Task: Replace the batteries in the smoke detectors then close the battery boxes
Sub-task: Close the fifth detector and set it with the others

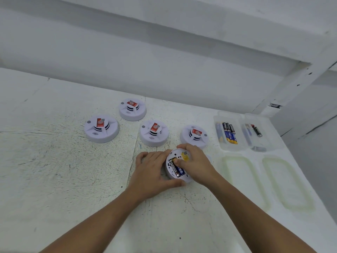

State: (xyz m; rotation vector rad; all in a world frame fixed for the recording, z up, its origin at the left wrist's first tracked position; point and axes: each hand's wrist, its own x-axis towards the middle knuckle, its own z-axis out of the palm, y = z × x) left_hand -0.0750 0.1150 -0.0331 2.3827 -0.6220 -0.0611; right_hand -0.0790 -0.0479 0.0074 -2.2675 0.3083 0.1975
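- Table (54,161): white and scuffed, and everything stands on it
- 2 lids (238,178) (288,181): clear, lying flat side by side at the right, nearer than the boxes
- 2 boxes (221,147) (273,143): clear and open, side by side at the far right
- 4 detectors: white, sticker side up, in a loose row beyond the hands, at (101,129), (132,109), (154,133) and (194,136)
- Left hand (155,172): fingers and thumb curled round the left edge of the upturned detector (170,175), grasping it
- Right hand (193,165): fingers hooked over that detector's far rim, thumb tip pressing on the batteries (179,171) in its open bay
- Spare batteries (228,133): a few in the left box; 1 black cell (257,131) in the right box
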